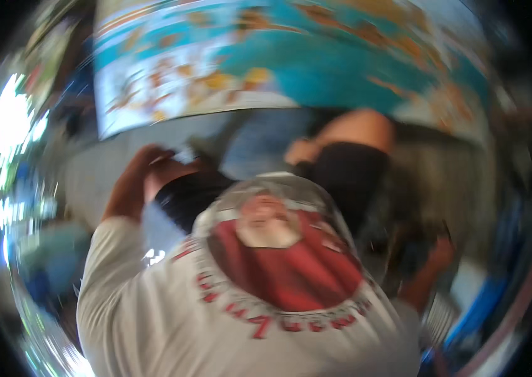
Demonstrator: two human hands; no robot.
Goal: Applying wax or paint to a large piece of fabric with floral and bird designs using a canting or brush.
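From the head camera, badly smeared by motion: your left hand (143,169) is raised at upper left, the forearm rising out of a white sleeve (112,251), wrist bent and fingers curled toward a small pale object (184,154) at the fingertips; whether the hand grips it or only touches it cannot be told through the blur. Your right hand (439,254) sits low at the right edge, forearm angled up from below, fingers closed around something dark (426,235) whose kind is unreadable. Between your arms spreads your white shirt with a round red printed emblem (285,257). Beyond it lie dark cloth (347,169) and blue cloth (266,141), under a teal and orange patterned sheet (316,56).
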